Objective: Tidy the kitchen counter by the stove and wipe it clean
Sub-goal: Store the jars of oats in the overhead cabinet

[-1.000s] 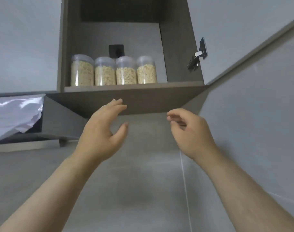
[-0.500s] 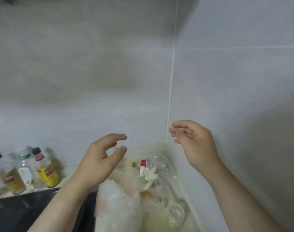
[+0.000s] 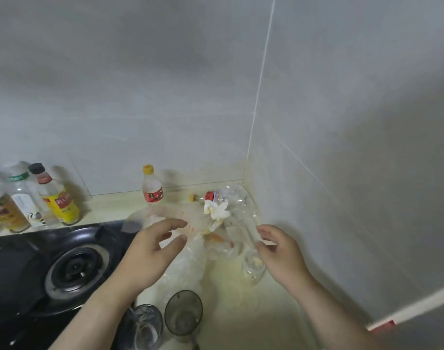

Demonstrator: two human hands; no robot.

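Bag-and-wrapper pile (image 3: 198, 223): heaped on counter (image 3: 241, 306) in the wall corner, just right of stove (image 3: 74, 266). Lies straight ahead, between both hands, long axis running away toward the corner. Left hand (image 3: 150, 253) nearer, fingers spread over the pile's near edge. Right hand (image 3: 281, 253) loosely curved beside it. Both empty, gripping nothing. Probably a two-sided scoop next.
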